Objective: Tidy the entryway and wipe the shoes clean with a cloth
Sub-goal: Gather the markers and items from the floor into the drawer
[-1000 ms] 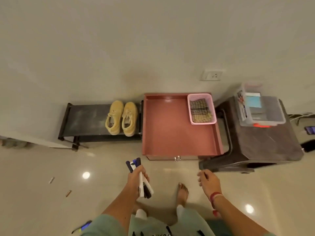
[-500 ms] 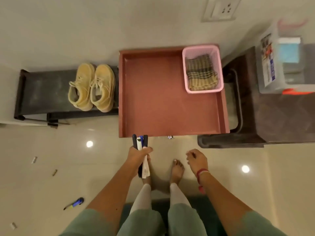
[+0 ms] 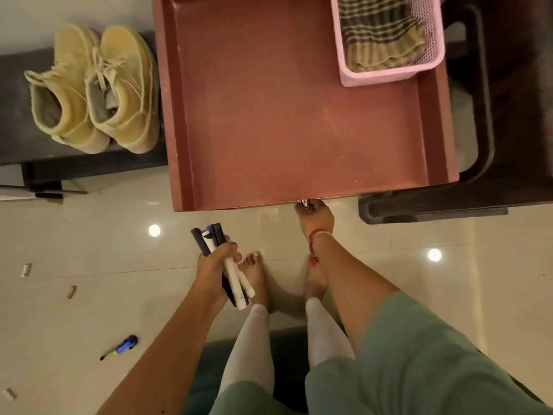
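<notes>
Within the closed left hand [image 3: 215,265] sits a bundle of markers [image 3: 223,262], fingers wrapped round their middle, caps pointing up toward the drawer, white barrels sticking out below. Just right of that grip, the right hand [image 3: 314,217] reaches the small metal knob [image 3: 305,202] at the front edge of the open red drawer [image 3: 269,115]; whether the fingers have clamped it I cannot tell. Beyond, in the drawer's far right corner, a pink basket [image 3: 389,71] holds a folded checked cloth [image 3: 383,31]. Up and left of the marker grip, a pair of yellow shoes [image 3: 95,88] stands on a dark low rack [image 3: 18,121]. Down-left, a blue pen [image 3: 121,347] lies on the tiled floor [image 3: 89,250].
</notes>
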The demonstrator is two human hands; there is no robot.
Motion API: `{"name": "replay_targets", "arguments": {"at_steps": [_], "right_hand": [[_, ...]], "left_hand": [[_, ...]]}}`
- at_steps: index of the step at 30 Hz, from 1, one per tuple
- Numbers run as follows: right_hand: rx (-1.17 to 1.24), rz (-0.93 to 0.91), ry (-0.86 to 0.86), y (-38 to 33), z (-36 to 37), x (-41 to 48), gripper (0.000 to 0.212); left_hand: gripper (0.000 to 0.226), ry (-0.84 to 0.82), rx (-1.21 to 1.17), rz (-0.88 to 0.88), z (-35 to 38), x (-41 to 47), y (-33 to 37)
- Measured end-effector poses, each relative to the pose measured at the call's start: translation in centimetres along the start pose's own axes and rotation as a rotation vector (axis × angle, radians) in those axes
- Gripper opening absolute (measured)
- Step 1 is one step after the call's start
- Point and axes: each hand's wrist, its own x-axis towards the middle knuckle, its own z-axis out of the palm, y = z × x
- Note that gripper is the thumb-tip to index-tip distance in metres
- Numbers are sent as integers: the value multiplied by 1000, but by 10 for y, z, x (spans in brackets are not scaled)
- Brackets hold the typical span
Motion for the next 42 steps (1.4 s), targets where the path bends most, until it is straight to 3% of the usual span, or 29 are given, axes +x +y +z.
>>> {"name": "replay_targets", "arguments": {"at_steps": [5,10,16,20,23,26,27,29,31,34,36,42], "right_hand": [[-27,-24,10,-3,-4,-1,20],[-69,3,-33,-10,-16,-8,24],[10,66,15,-12,-5,-23,13],[111,88,27,18,-2,-42,17],[96,168,-29,49,-10,-61,34],[329,199,154,53,-35,-92,31],[290,147,271,49,-48,-107,29],[-69,-176,368,41,-78,-133,37],[-639,-509,253,44,-96,-129,56],[-1166,-565,12,47,-109,-94,67],[-1275,-547,-52,44,-112,-85,62],[-1192,-556,-87,52,-119,-97,45]], "left_hand": [[24,-12,-91,-16,-5,-12,4],[24,48,43,8,-3,-31,13],[22,53,66,40,-9,-36,26],[21,23,60,65,-10,-27,30],[19,17,86,56,-9,-19,26],[18,71,120,43,-8,-14,22],[18,86,139,38,-6,-16,22],[15,107,180,22,-3,-23,22],[15,101,222,8,0,-29,20],[13,99,267,-7,5,-33,19],[12,111,286,1,7,-31,19],[11,77,326,15,18,-26,8]]}}
